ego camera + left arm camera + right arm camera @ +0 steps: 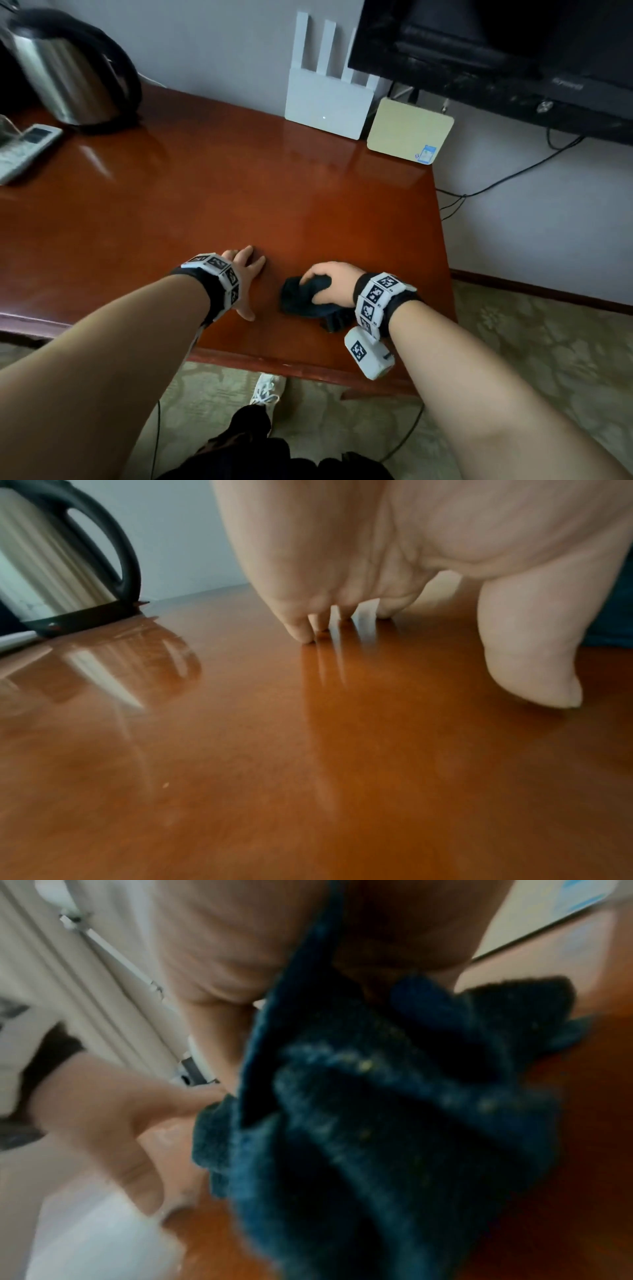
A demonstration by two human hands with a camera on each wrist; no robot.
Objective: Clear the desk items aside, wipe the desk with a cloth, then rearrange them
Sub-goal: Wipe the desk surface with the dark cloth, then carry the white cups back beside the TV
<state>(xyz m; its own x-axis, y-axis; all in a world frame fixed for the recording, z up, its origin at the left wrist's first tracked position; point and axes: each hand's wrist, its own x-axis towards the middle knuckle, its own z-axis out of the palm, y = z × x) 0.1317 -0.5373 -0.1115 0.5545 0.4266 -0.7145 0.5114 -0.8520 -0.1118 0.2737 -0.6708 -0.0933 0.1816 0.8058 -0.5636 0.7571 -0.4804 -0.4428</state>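
At the near edge of the worktop, your right hand bunches a dark blue cloth in a curled grip, fingers over the top and thumb tucked in, pressing it down on the polished wood just beside the front right corner. Your left hand rests close by with its grip spread, fingertips touching the glossy surface and holding nothing.

From here, the likeliest slip looks like a trailing fold: part of the cloth lies loose toward your wrist, and a wide sweep could drag it off the front edge or leave a strip unwiped. A long stroke to the back could also knock the white router or the cream box standing against the wall, since both sit on the surface you are wiping. A stroke to the far left risks the remote and the steel kettle on its black base.

Seen up close from the right wrist, the cloth is thick, nubbly terry, crumpled into ridges and flecked with pale specks, which may redeposit on the shine if you do not refold it.
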